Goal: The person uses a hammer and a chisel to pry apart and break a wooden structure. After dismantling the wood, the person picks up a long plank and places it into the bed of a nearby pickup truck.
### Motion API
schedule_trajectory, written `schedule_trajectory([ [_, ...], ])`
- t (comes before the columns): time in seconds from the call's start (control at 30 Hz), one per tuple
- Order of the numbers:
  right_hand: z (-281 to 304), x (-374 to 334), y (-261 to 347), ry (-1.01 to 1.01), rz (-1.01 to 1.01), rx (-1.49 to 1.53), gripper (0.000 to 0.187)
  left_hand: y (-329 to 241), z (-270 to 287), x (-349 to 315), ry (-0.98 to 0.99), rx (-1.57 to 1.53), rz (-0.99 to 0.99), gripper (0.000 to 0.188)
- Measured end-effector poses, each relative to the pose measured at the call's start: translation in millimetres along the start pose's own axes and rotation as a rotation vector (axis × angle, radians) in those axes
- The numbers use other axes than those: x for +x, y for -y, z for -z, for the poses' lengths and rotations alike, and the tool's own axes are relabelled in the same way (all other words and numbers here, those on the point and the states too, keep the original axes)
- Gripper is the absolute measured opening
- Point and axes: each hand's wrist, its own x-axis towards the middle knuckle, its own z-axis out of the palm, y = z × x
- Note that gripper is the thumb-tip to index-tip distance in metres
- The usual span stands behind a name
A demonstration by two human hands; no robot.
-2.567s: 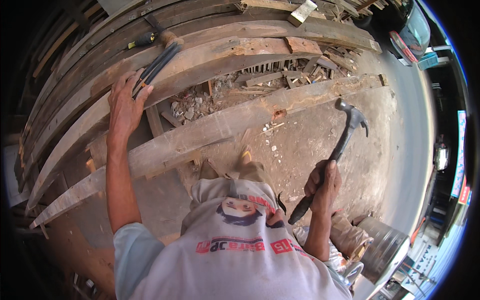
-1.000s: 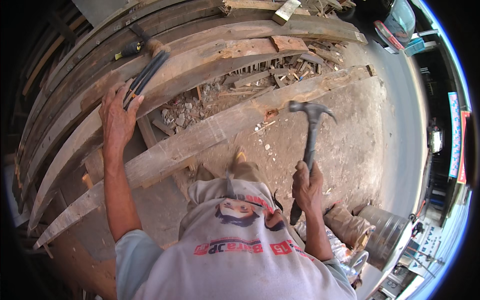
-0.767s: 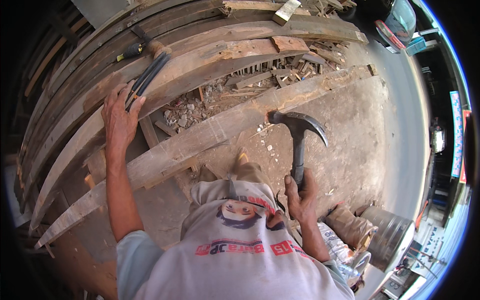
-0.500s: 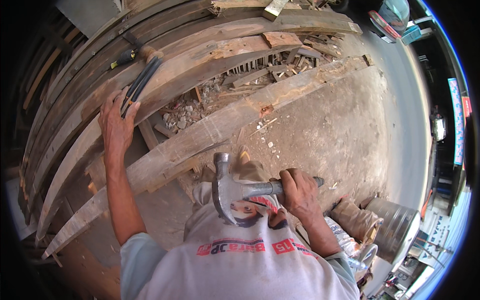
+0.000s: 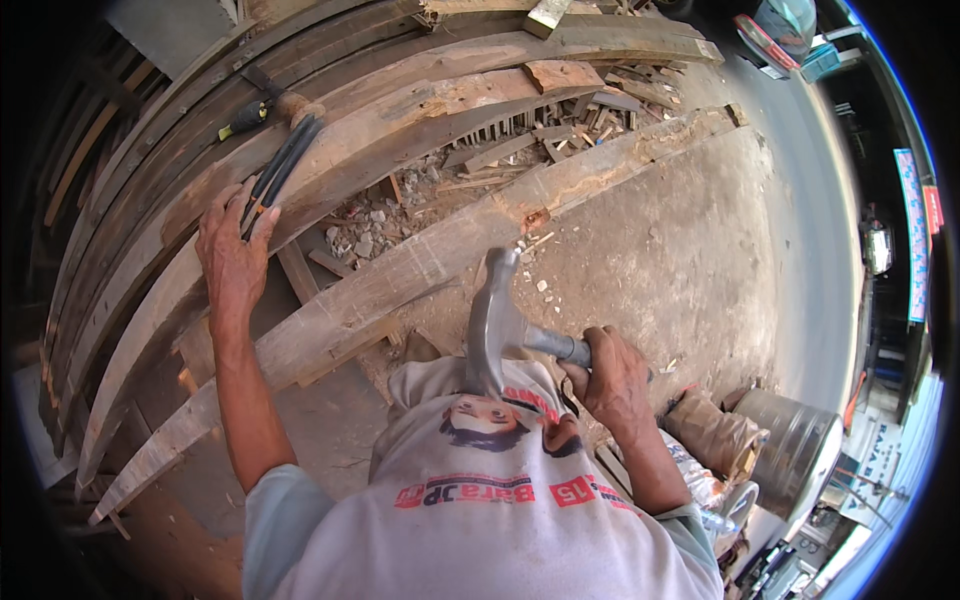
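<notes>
My right hand [image 5: 612, 378] is wrapped round the grey handle of a claw hammer [image 5: 495, 325], held in front of my shirt with its steel head pointing to the left. At the left, my left hand [image 5: 232, 240] has its fingers round the near end of a pincer-like tool [image 5: 287, 160] with two long dark arms and a touch of orange. This tool lies over a long curved wooden beam [image 5: 350, 140]; what its jaws do is hidden. Just beyond it are a yellow-and-black handled tool [image 5: 243, 120] and a wooden-handled tool with a dark metal head [image 5: 293, 104].
Several more curved beams lie side by side at the far left. A nearer long beam [image 5: 410, 262] crosses in front of me, with rubble and wood scraps [image 5: 370, 235] behind it. A metal drum [image 5: 790, 435] and a brown sack [image 5: 715, 432] stand at the right, near a road [image 5: 815, 250].
The hammer has moved to the right and away from me, its head rising and tilting with my right hand. My left hand has stayed almost still on the pincer-like tool.
</notes>
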Motion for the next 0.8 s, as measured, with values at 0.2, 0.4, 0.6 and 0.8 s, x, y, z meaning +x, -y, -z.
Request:
schedule_trajectory([
  [0.2,3.6,7.1,22.6,0.068,-0.233,0.222,0.037,-0.2,0.5,4.3,0.009,-0.025,-0.036,0.054],
  [0.4,-9.5,2.8,-4.6,-0.088,0.069,0.016,0.043,-0.1,1.5,2.1,-0.004,-0.026,-0.041,0.053],
  [0.6,-16.8,2.9,-2.6,-0.245,-0.559,0.799,0.043,0.3,-3.1,0.8,-0.049,-0.032,-0.055,0.053],
  [0.8,-6.7,18.3,-8.1,-0.383,-0.701,1.425,0.06,1.6,-1.9,0.0,-0.046,-0.023,-0.06,0.052],
])
